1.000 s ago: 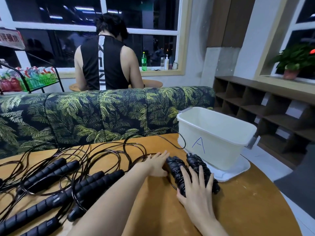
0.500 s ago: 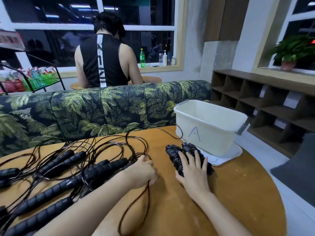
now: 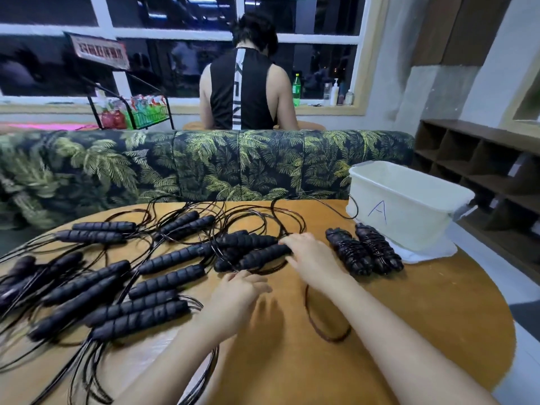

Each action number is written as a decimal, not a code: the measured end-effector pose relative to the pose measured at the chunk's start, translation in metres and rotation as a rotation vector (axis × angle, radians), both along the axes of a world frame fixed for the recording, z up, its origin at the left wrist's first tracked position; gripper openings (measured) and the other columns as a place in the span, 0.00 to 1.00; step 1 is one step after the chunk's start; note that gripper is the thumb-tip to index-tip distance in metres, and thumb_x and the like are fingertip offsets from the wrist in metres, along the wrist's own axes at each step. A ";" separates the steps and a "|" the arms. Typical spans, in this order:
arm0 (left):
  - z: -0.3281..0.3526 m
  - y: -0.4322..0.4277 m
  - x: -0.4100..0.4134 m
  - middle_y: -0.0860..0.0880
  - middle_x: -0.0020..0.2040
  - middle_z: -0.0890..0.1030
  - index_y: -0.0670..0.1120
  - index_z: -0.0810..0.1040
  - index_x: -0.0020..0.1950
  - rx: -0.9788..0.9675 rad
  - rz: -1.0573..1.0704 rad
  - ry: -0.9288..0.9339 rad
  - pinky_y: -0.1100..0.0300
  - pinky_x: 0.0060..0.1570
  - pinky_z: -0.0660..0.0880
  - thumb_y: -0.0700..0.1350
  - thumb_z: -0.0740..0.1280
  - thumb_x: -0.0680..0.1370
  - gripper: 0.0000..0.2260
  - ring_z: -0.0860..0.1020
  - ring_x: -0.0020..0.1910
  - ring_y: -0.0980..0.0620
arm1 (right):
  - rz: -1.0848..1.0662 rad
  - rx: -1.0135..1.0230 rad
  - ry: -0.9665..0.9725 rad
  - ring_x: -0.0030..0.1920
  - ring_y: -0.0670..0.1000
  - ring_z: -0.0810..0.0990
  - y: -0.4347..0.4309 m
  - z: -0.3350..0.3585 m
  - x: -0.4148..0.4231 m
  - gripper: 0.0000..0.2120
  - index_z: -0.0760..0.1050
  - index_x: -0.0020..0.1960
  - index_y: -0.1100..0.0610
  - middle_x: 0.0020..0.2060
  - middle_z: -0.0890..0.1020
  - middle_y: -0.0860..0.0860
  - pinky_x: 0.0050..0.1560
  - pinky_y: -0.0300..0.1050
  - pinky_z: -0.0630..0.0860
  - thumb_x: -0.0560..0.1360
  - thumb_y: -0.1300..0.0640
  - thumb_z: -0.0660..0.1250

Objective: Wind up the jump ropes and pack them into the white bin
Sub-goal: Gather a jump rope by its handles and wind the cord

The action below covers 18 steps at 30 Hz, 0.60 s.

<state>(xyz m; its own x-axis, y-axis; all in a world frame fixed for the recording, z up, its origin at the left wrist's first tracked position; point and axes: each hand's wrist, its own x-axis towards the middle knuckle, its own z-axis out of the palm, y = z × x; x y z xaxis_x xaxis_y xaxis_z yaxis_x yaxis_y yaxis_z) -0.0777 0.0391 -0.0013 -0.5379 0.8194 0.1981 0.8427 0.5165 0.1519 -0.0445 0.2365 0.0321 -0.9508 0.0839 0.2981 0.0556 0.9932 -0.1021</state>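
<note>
your left hand point(image 3: 239, 299) is smeared by motion, so you can't tell whether its fingers hold a cord. your right hand point(image 3: 311, 257) covers the end of a handle point(image 3: 257, 257), which hides its grip. the far-left handles point(image 3: 17, 273) are blurred and cut off, cords point(image 3: 93, 353) run off the bottom edge, and the bin point(image 3: 409, 217) wall hides its floor.

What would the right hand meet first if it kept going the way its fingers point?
The right hand points at the nearest loose black handle; its fingertips seem to reach its end, contact unclear.
</note>
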 end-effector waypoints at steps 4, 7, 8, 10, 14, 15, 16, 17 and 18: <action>0.007 -0.001 -0.036 0.48 0.62 0.78 0.46 0.79 0.61 0.167 0.179 0.111 0.51 0.56 0.73 0.35 0.64 0.73 0.18 0.73 0.59 0.44 | 0.033 0.099 -0.189 0.65 0.57 0.68 -0.028 -0.019 -0.038 0.21 0.67 0.70 0.52 0.66 0.71 0.52 0.54 0.52 0.71 0.79 0.64 0.59; 0.018 0.012 -0.073 0.45 0.65 0.74 0.43 0.74 0.66 0.158 0.263 0.113 0.51 0.59 0.70 0.36 0.62 0.76 0.18 0.70 0.62 0.42 | 0.024 0.153 -0.155 0.62 0.59 0.67 -0.035 -0.034 -0.051 0.21 0.66 0.70 0.54 0.62 0.68 0.55 0.47 0.50 0.67 0.78 0.62 0.62; 0.020 0.018 -0.084 0.46 0.66 0.73 0.44 0.71 0.67 0.068 0.296 0.111 0.51 0.60 0.69 0.38 0.61 0.78 0.17 0.69 0.63 0.43 | 0.024 0.177 -0.122 0.61 0.59 0.67 -0.036 -0.036 -0.052 0.19 0.67 0.67 0.55 0.60 0.68 0.56 0.45 0.49 0.65 0.77 0.61 0.63; 0.021 0.028 -0.099 0.46 0.66 0.72 0.45 0.67 0.68 -0.149 0.352 0.095 0.51 0.58 0.68 0.44 0.60 0.80 0.16 0.68 0.64 0.43 | 0.058 0.200 -0.068 0.58 0.58 0.69 -0.037 -0.041 -0.051 0.16 0.68 0.63 0.56 0.59 0.68 0.55 0.41 0.48 0.66 0.76 0.61 0.64; 0.012 0.036 -0.113 0.46 0.63 0.74 0.45 0.67 0.67 -0.368 0.336 0.198 0.51 0.58 0.67 0.46 0.64 0.79 0.17 0.70 0.63 0.43 | 0.111 0.028 0.122 0.49 0.56 0.79 -0.028 -0.055 -0.026 0.17 0.70 0.60 0.55 0.60 0.71 0.51 0.34 0.49 0.74 0.73 0.64 0.67; 0.013 0.035 -0.111 0.45 0.62 0.75 0.45 0.68 0.65 -0.329 0.342 0.207 0.52 0.57 0.68 0.45 0.64 0.79 0.15 0.71 0.62 0.43 | 0.108 -0.040 0.194 0.47 0.56 0.80 -0.027 -0.057 -0.016 0.19 0.70 0.58 0.55 0.59 0.71 0.51 0.33 0.48 0.75 0.70 0.65 0.70; 0.015 0.033 -0.107 0.45 0.60 0.76 0.44 0.70 0.63 -0.247 0.359 0.169 0.52 0.55 0.70 0.45 0.63 0.79 0.13 0.73 0.60 0.43 | 0.105 -0.112 0.270 0.45 0.56 0.81 -0.026 -0.058 -0.005 0.22 0.69 0.57 0.54 0.60 0.71 0.50 0.33 0.48 0.77 0.67 0.67 0.72; 0.020 0.027 -0.099 0.44 0.58 0.78 0.43 0.71 0.61 -0.131 0.388 0.053 0.52 0.53 0.71 0.46 0.62 0.80 0.12 0.75 0.57 0.42 | 0.105 -0.176 0.341 0.45 0.56 0.81 -0.027 -0.058 0.007 0.25 0.68 0.56 0.54 0.61 0.71 0.49 0.35 0.48 0.78 0.65 0.68 0.74; 0.027 0.019 -0.087 0.43 0.55 0.78 0.42 0.72 0.58 0.027 0.412 -0.158 0.54 0.48 0.73 0.46 0.62 0.80 0.10 0.77 0.53 0.43 | 0.107 -0.218 0.410 0.45 0.56 0.81 -0.030 -0.056 0.020 0.27 0.68 0.56 0.53 0.61 0.71 0.48 0.36 0.48 0.78 0.64 0.68 0.76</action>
